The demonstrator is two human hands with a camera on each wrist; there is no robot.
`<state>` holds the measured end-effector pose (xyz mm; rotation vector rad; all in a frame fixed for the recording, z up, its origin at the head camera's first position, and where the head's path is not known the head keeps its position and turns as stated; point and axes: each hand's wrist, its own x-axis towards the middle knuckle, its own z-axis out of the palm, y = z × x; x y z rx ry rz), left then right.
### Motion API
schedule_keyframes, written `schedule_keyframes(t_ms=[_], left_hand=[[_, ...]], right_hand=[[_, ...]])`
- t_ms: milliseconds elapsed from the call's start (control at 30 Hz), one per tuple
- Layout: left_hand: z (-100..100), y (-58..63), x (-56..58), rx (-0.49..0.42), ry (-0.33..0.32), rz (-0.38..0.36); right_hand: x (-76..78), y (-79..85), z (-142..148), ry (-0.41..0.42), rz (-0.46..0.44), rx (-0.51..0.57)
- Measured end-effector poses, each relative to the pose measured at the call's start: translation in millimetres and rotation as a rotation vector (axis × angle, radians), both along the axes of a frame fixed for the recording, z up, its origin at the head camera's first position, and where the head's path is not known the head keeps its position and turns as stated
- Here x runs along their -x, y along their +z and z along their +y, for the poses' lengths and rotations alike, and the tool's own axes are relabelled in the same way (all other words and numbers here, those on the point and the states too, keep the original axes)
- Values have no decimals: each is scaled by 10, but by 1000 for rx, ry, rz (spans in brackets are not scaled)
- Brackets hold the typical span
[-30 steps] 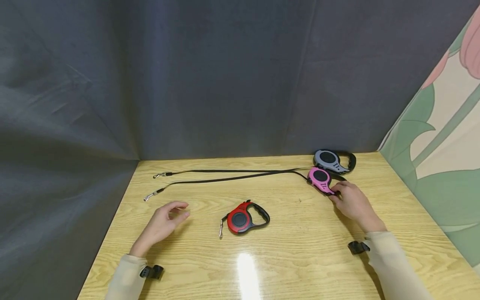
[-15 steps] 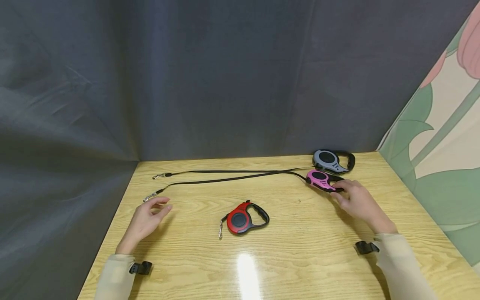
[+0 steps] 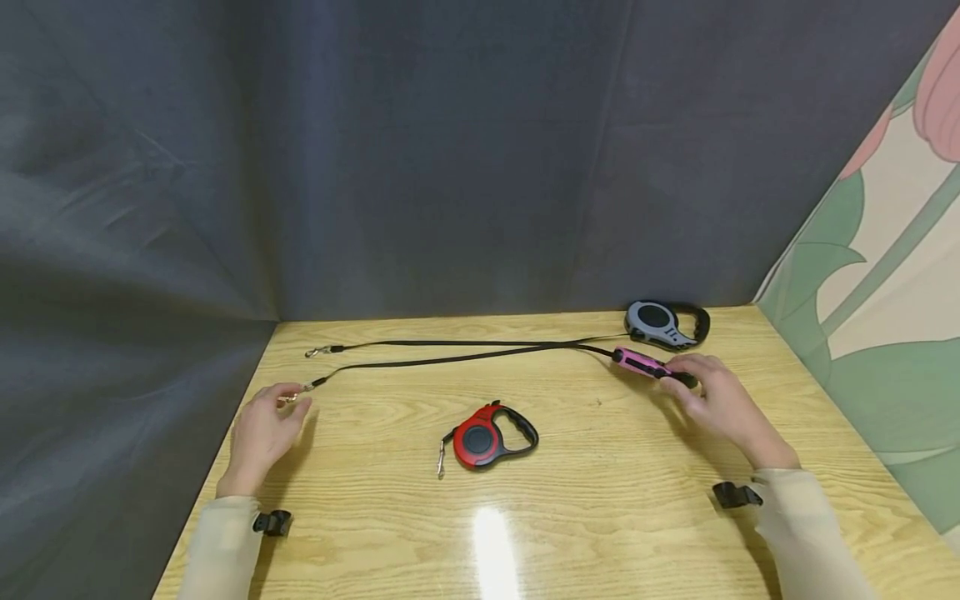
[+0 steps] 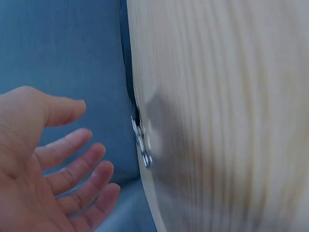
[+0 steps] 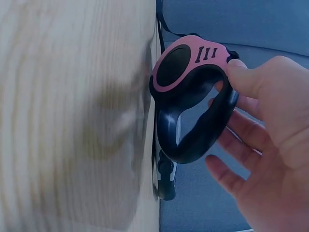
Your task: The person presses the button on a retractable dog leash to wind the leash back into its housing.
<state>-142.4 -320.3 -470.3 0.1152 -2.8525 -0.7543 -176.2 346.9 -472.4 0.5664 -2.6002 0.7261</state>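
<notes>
A wood-grained table [image 3: 600,517] is backed by dark cloth [image 3: 450,167], with a floral panel [image 3: 900,333] cut off at three o'clock. At two o'clock from the red leash [image 3: 477,440], the pink leash [image 3: 636,362] is tipped on edge, its handle pinched by the right hand [image 3: 716,404], whose fingertips are partly hidden; the grey leash [image 3: 649,315] is seen just behind. At nine o'clock, nothing is gripped by the left hand [image 3: 261,429], its fingers loosely parted beside a metal clip [image 3: 307,387] they partly cover. Where the black cords [image 3: 435,362] overlap, they can hardly be told apart.
</notes>
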Motion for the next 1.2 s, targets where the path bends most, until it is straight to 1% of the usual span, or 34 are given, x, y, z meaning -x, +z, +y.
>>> schedule_keyframes(t_ms=[67, 133, 200, 300, 500, 667, 767, 867, 1000, 1200], left_hand=[[-69, 1, 21, 7, 35, -31], [-125, -3, 41, 22, 53, -75], [-160, -12, 59, 32, 47, -120], [-198, -32, 97, 28, 23, -161], [-258, -81, 190, 25, -3, -194], [-337, -155, 287, 14, 5, -208], [-378, -184, 327, 2, 12, -225], [-396, -193, 342, -7, 12, -257], [-399, -175, 343, -2, 0, -299], [-385, -136, 310, -3, -14, -325]], right_hand=[[1, 11, -6, 2, 5, 13], [1, 14, -1, -7, 2, 15], [-4, 23, 3, -22, -12, 16], [-12, 35, 9, -45, -39, 10], [-7, 46, 12, -67, -72, 3], [-7, 42, 14, -70, -95, 22], [-5, 35, 10, -67, -111, 25], [-5, 32, 4, -70, -126, 29], [-12, 44, -9, -88, -150, 47], [-31, 82, -39, -145, -243, 136]])
